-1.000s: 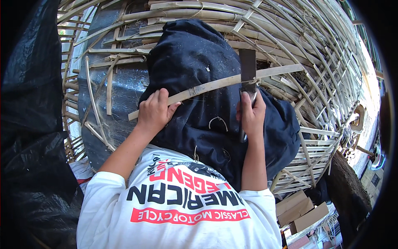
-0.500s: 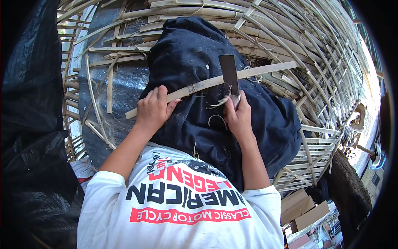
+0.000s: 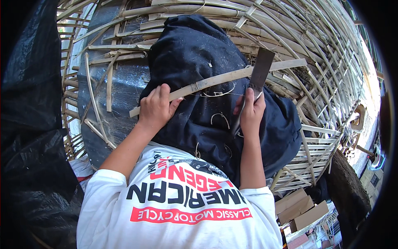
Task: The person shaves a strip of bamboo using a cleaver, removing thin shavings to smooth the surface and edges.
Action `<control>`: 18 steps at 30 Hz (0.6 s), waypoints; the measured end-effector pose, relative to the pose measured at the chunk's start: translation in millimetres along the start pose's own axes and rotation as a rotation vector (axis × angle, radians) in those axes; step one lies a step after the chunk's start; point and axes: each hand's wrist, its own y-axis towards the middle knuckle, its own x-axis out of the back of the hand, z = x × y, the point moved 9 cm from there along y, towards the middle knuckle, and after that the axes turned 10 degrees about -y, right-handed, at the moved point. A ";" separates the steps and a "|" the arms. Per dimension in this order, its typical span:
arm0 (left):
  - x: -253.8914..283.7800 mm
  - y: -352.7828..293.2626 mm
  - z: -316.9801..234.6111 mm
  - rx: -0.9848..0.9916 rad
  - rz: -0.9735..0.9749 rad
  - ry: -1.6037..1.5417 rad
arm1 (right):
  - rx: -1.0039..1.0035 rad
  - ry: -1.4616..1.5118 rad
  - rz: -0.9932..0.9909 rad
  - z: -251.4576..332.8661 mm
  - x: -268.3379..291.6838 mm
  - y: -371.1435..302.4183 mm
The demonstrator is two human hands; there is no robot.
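A bamboo strip (image 3: 224, 78) lies slantwise above the black cloth (image 3: 188, 54) draped over the person's lap, its long axis running from the near left end up to the far right end; it bows slightly and carries a darker node left of its middle. Pale curled shavings (image 3: 217, 94) rest on the cloth. Beyond are split bamboo slats (image 3: 319, 54), a silvery-grey sheet (image 3: 95, 103) to the left, black plastic (image 3: 35, 103) at the far left and cardboard boxes (image 3: 296, 209) at the lower right. The left hand (image 3: 156, 108) is curled round the strip near its left end. The right hand (image 3: 251, 108) is closed about the handle of a knife (image 3: 262, 68), whose broad dark blade crosses the strip's right part, tilted rightward.
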 end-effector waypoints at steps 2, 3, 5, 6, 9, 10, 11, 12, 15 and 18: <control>-2.1 -0.4 -3.0 0.015 0.020 0.034 | 0.083 -0.178 0.038 -2.7 -11.0 -7.3; -0.9 1.4 -2.5 0.020 0.023 0.055 | 0.181 -0.415 0.153 -2.2 -25.7 -13.1; -0.3 -0.4 0.7 0.001 0.021 0.004 | 0.102 -0.338 0.213 -10.5 -27.9 -17.5; 0.1 -3.5 4.6 0.005 0.014 -0.018 | 0.073 -0.321 0.245 1.0 -26.2 -13.6; -0.7 -1.0 1.6 0.031 0.030 -0.007 | -0.031 -0.019 0.084 2.2 -9.7 -4.3; -1.5 -0.9 -0.3 0.046 0.052 -0.023 | -0.053 -0.003 0.075 -3.1 -15.5 -7.8; -2.1 -0.6 -2.4 0.061 0.073 -0.039 | -0.075 0.013 0.066 -11.7 -19.8 -11.3; -0.9 1.1 -2.2 0.074 0.089 -0.052 | 0.048 -0.298 0.207 -6.2 -34.8 -15.6; -0.8 -4.5 5.3 0.058 0.089 -0.103 | 0.082 -0.351 0.388 -3.4 -52.8 -25.6; -0.3 -4.8 3.9 0.067 0.094 -0.090 | -0.026 -0.090 0.252 -0.7 -35.7 -13.2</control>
